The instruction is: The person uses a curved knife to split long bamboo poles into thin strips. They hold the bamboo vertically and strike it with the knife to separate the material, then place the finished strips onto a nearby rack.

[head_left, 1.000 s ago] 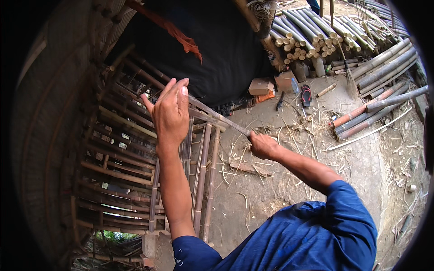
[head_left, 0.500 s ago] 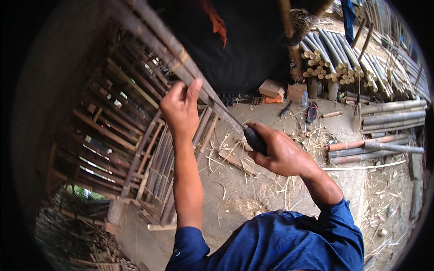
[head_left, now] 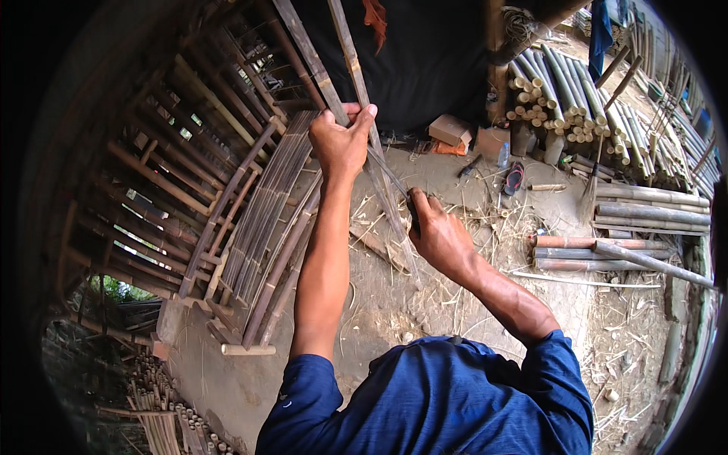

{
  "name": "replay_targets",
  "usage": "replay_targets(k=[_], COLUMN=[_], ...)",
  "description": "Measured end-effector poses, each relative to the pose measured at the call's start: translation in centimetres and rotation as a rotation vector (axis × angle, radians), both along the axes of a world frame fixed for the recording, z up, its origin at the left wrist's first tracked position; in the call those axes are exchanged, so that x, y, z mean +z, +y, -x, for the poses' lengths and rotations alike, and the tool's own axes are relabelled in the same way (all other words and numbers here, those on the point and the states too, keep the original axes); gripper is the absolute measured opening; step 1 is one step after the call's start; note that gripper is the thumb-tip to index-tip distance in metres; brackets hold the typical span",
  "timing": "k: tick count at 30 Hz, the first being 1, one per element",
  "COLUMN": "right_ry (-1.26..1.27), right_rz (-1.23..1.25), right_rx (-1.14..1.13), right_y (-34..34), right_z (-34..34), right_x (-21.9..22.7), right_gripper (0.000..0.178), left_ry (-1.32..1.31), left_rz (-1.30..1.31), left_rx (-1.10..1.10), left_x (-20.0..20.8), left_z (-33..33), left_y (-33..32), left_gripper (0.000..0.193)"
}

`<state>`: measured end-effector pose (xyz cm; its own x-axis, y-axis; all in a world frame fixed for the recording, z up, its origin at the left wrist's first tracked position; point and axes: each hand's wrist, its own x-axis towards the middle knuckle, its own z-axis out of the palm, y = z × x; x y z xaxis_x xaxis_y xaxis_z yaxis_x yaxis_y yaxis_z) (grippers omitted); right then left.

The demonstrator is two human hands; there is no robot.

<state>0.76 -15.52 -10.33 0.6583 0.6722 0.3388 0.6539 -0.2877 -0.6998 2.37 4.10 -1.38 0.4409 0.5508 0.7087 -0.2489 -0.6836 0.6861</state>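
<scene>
My left hand (head_left: 339, 148) is closed on two long bamboo strips, thumb up. One bamboo strip (head_left: 307, 57) runs from the top edge down into the grip. The other, a longer bamboo strip (head_left: 350, 57), passes beside my thumb and slants down over the floor. Above the hand the two strips spread in a V. My right hand (head_left: 444, 236) is wrapped around the dark handle of a knife (head_left: 389, 171). Its narrow blade points up and left, against or across the longer strip just below my left hand; exact contact cannot be made out.
Slatted bamboo frames (head_left: 265, 212) lean at the left. Stacked bamboo poles (head_left: 557, 83) lie at the back right, with thicker poles (head_left: 644, 205) nearer. A cardboard box (head_left: 450, 130), a plastic bottle (head_left: 503, 155) and a sandal (head_left: 514, 178) rest on the shaving-strewn floor. A black sheet hangs behind.
The strips, close together before, now stand apart above my left hand and point more steeply upward. My left hand has shifted right and slightly up; my right hand with the knife has moved slightly left.
</scene>
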Motion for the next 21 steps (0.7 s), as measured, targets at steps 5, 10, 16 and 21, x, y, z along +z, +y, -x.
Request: replay_targets(k=[5,10,16,21], right_ry=[0.229,0.231,0.092,0.344], right_rz=[-0.051,0.167,0.281,0.384], right_rx=[0.237,0.167,0.126,0.218], right_y=[0.2,0.2,0.5,0.7], right_z=[-0.1,-0.4,0.2,-1.3], right_x=[-2.1,-10.5,-10.3,-20.8], right_gripper=[0.038,0.029,0.022,0.039], left_ry=[-0.006,-0.027,-0.156,-0.153], left_rz=[-0.013,0.037,0.029,-0.036], left_rx=[0.019,-0.058,-0.08,-0.042], left_x=[-0.2,0.0,-0.5,-0.1], left_z=[1.1,1.0,0.6,0.1], left_y=[0.4,-1.0,-1.3,-2.0], left_gripper=[0.023,0.018,0.019,0.018])
